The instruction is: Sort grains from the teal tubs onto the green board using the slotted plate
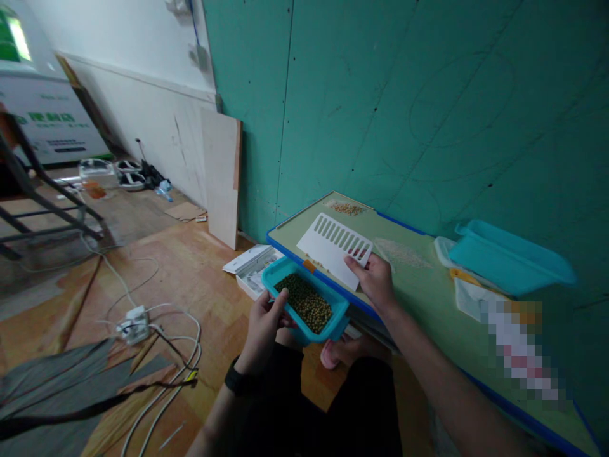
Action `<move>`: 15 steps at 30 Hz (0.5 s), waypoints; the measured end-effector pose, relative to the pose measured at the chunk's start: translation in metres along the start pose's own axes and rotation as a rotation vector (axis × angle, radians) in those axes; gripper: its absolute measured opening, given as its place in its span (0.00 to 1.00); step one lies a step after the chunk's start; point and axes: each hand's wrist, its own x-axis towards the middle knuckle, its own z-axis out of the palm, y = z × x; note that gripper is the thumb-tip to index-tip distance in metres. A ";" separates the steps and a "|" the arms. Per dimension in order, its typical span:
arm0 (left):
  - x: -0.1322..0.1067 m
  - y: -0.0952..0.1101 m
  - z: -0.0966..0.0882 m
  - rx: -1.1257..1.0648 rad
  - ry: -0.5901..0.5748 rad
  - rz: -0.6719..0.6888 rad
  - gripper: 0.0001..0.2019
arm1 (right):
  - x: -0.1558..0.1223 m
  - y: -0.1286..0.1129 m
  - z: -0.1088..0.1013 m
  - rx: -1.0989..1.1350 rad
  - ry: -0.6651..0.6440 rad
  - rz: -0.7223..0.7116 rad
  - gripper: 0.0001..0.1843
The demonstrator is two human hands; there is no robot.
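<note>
White flat rectangular panel with a row of oblong slots (328, 251) is being pinched by the right hand (379, 284), its thumb lying on top and its fingers mostly hiding underneath, so that grip is closing on just the panel's thickness. Left of it, the left hand (261, 319) is gripping a turquoise plastic tray (341, 311), thumb curling over the rim and fingers hiding below. Dark green beans (297, 290) and tan beans (314, 312) are filling the tray side by side (the two colours are blending where they meet).

Everything is arranging itself around the pale green tabletop with blue edging (428, 298). The panel is tilting over its left end, though whether they are touching I cannot tell; the tray is sitting just outside its near edge. On its far left corner a small heap of golden grains (347, 208) is lying, while pale fine grains (402, 252) are scattering across its middle. At its far right side a turquoise plastic basket (514, 254) is standing near an orange-handled tool (464, 275). Beyond its back edge a green wall (352, 114) is rising; beside its left end an open white box (252, 270) is showing partly behind the tray.
</note>
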 end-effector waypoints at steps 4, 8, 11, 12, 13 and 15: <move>-0.001 0.003 0.002 -0.004 0.004 -0.007 0.23 | -0.005 -0.001 -0.003 -0.012 -0.025 -0.001 0.26; 0.000 0.003 0.004 -0.015 0.014 -0.025 0.24 | -0.017 -0.004 -0.001 -0.023 -0.060 -0.036 0.22; 0.000 0.001 0.004 -0.015 0.015 -0.030 0.24 | -0.019 -0.008 -0.003 -0.033 -0.061 -0.056 0.21; 0.000 0.001 0.003 -0.015 0.014 -0.028 0.24 | -0.016 -0.009 -0.006 -0.027 -0.047 -0.063 0.21; 0.000 0.001 0.003 -0.015 0.014 -0.026 0.24 | -0.011 -0.010 -0.009 -0.012 -0.024 -0.068 0.22; 0.000 0.000 0.002 -0.017 0.015 -0.019 0.23 | 0.004 -0.010 -0.018 0.034 0.037 -0.053 0.24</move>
